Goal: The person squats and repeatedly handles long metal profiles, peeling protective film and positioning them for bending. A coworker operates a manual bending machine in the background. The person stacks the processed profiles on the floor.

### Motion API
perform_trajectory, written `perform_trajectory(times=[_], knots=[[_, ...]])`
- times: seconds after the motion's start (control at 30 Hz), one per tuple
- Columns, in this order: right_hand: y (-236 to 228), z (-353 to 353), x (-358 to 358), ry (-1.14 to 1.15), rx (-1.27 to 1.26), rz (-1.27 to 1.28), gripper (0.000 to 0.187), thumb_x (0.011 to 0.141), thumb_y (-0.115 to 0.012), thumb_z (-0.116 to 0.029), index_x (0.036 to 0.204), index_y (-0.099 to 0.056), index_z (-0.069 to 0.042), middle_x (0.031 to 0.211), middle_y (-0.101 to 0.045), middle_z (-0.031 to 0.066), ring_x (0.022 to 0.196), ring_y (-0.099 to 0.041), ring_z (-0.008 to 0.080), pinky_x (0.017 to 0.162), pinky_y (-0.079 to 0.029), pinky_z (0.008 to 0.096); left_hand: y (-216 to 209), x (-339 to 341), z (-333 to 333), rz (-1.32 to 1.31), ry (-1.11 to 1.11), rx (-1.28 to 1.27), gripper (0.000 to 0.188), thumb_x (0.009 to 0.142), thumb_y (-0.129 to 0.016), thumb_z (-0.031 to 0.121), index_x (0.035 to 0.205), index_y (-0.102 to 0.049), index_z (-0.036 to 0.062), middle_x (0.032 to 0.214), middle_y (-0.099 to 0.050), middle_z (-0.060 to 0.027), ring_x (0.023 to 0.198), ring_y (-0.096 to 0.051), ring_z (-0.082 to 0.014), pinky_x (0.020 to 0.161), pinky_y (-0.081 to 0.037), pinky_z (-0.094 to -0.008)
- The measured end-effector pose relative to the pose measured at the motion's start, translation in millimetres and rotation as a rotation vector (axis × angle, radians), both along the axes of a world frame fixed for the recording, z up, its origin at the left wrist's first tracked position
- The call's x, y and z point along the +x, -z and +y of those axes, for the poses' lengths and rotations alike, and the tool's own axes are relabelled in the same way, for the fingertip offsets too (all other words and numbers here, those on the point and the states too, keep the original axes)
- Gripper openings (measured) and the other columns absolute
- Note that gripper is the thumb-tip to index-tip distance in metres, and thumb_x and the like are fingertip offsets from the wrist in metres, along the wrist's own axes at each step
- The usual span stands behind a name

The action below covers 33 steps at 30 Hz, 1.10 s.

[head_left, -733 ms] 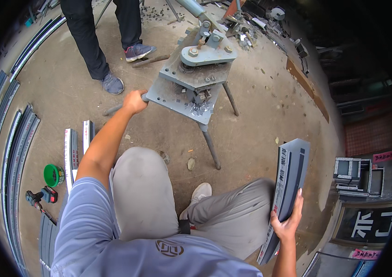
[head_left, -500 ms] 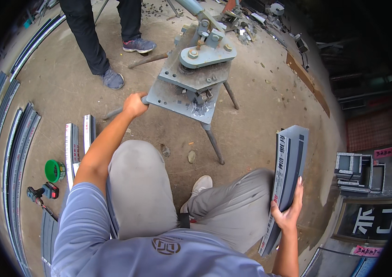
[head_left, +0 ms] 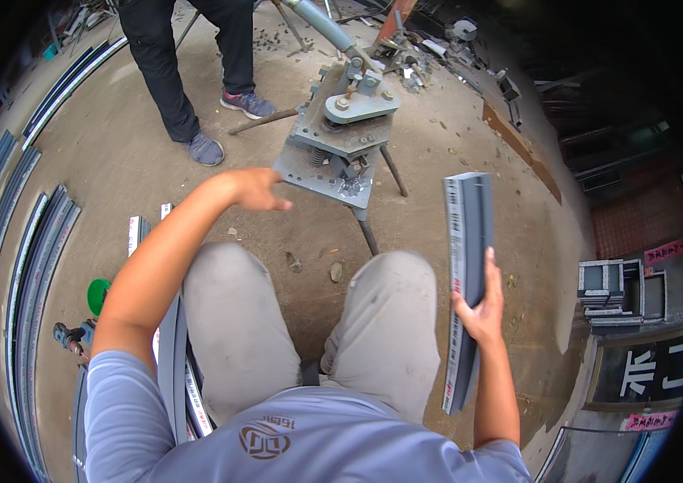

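My right hand grips a long grey frame profile around its lower half. White printed film covers the profile's left side, and it stands nearly upright in view, to the right of my right knee. My left hand is empty, its fingers stretched out to the right, close by the near left corner of a grey hand-lever punch press. Small metal scraps lie on the press's lower plate. The left hand partly hides that corner, so I cannot tell whether it touches it.
More profiles stand by my left leg, and long bundles lie at far left. A green tub and a cordless drill sit nearby. Another person's legs are beyond the press. Stacked frames are at right.
My left hand has come off the bar at the press's corner and its fingers have straightened. The right hand has moved the profile left and up. My right knee has swung inward.
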State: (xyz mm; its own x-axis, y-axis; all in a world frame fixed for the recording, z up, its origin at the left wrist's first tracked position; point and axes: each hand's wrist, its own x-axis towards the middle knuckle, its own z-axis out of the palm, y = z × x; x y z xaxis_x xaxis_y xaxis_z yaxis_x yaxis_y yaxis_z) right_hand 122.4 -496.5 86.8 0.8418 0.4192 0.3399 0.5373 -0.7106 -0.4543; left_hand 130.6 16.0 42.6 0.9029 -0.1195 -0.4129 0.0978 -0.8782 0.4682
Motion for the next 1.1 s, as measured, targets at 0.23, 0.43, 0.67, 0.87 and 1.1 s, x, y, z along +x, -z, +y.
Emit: perform_trajectory(times=[0.23, 0.43, 0.67, 0.87, 1.1], knots=[[54, 37, 15, -0.100, -0.037, 0.046, 0.109, 0.075, -0.082, -0.021, 0.170, -0.028, -0.017, 0.127, -0.060, 0.0194, 0.109, -0.068, 0.0393, 0.093, -0.057, 0.0450, -77, -50, -164, -0.512, 0.452, -0.318, 0.064, 0.094, -0.074, 0.044, 0.142, -0.061, 0.0050, 0.133, -0.067, -0.0188, 0.120, -0.067, -0.0365, 0.104, -0.054, -0.0475], [86, 55, 30, -0.119, -0.077, 0.071, 0.112, 0.074, -0.086, -0.024, 0.170, -0.027, -0.015, 0.129, -0.058, 0.0208, 0.110, -0.067, 0.0420, 0.091, -0.058, 0.0464, -7, -85, -198, -0.605, 0.560, -0.110, 0.083, 0.095, -0.067, 0.057, 0.157, -0.047, 0.0055, 0.171, -0.031, -0.0218, 0.161, -0.019, -0.0421, 0.131, -0.013, -0.0564], [88, 64, 49, -0.176, -0.103, 0.088, 0.112, 0.075, -0.086, -0.024, 0.170, -0.027, -0.014, 0.127, -0.058, 0.0217, 0.107, -0.067, 0.0432, 0.088, -0.058, 0.0475, -6, -73, -196, -0.364, 0.617, -0.031, 0.085, 0.100, -0.059, 0.059, 0.164, -0.040, 0.0071, 0.175, -0.021, -0.0195, 0.165, -0.003, -0.0399, 0.132, 0.000, -0.0568], [92, 71, 56, -0.195, -0.157, 0.102, 0.113, 0.075, -0.087, -0.026, 0.170, -0.027, -0.013, 0.123, -0.058, 0.0214, 0.105, -0.066, 0.0426, 0.086, -0.058, 0.0471, -13, -75, -195, -0.339, 0.703, 0.015, 0.084, 0.100, -0.057, 0.061, 0.164, -0.040, 0.0083, 0.175, -0.022, -0.0200, 0.165, -0.005, -0.0382, 0.132, -0.001, -0.0573], [98, 75, 59, -0.232, -0.132, 0.093, 0.112, 0.074, -0.085, -0.022, 0.169, -0.027, -0.012, 0.123, -0.058, 0.0210, 0.105, -0.065, 0.0420, 0.088, -0.057, 0.0462, -8, -60, -183, -0.280, 0.739, -0.003, 0.086, 0.099, -0.062, 0.058, 0.163, -0.039, 0.0048, 0.175, -0.023, -0.0184, 0.165, -0.008, -0.0366, 0.133, -0.002, -0.0565]])
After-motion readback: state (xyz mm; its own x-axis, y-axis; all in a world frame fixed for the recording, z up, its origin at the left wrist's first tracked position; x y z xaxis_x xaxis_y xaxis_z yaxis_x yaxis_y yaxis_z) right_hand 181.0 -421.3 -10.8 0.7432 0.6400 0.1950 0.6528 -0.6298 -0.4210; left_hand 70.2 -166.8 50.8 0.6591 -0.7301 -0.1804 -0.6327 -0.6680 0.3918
